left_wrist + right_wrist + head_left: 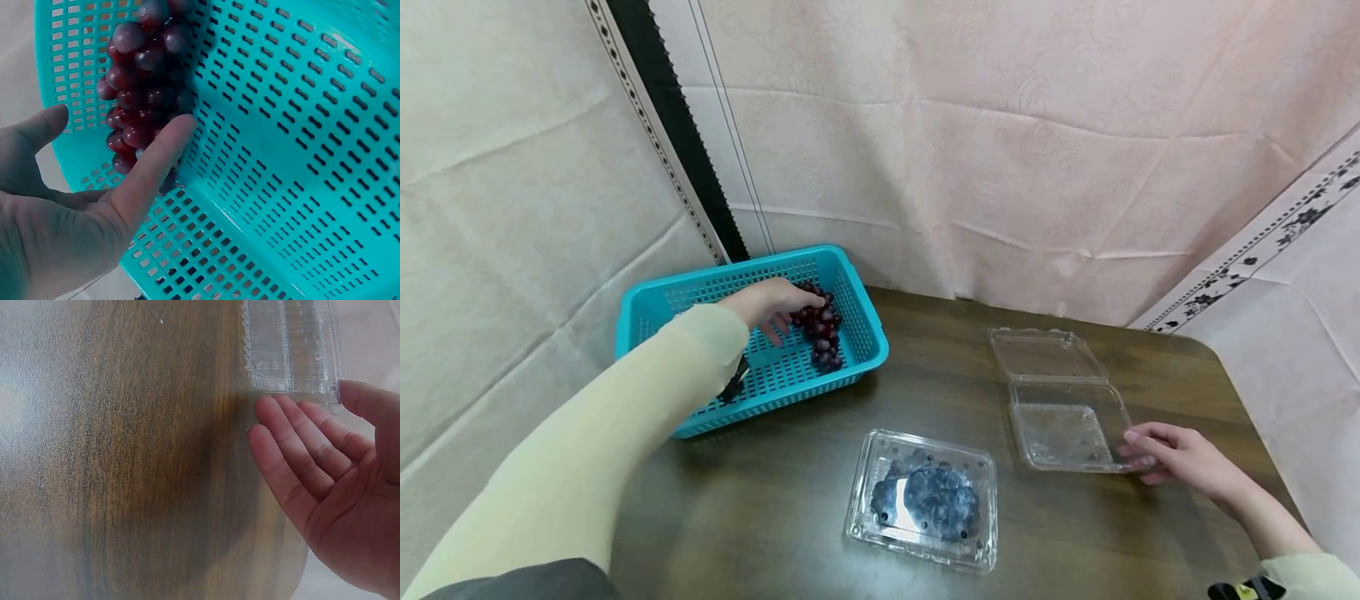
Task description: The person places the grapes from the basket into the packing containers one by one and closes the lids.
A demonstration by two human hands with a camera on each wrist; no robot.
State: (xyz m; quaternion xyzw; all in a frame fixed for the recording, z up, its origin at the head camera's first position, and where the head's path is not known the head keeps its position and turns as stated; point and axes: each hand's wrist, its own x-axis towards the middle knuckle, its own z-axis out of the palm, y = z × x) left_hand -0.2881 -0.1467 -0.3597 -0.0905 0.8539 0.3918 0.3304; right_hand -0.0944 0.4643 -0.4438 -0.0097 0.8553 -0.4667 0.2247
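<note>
A bunch of dark red grapes (822,333) lies at the right end of a turquoise plastic basket (868,333). Over that bunch reaches my left hand (69,212), thumb and forefinger spread apart, the forefinger's tip overlapping the grapes in the left wrist view. Its other fingers are mostly hidden. At the right, a clear plastic clamshell box (1063,425) stands with its lid folded back and nothing inside. My right hand (1180,458) holds the box's near right corner, thumb at the rim and the other fingers along the outer wall.
A closed clear clamshell box (988,533) of dark blue, round fruit sits on the brown wooden table (760,500) between the hands. Pale patterned cloth (1000,167) hangs behind the table and at both sides, close to the basket's back.
</note>
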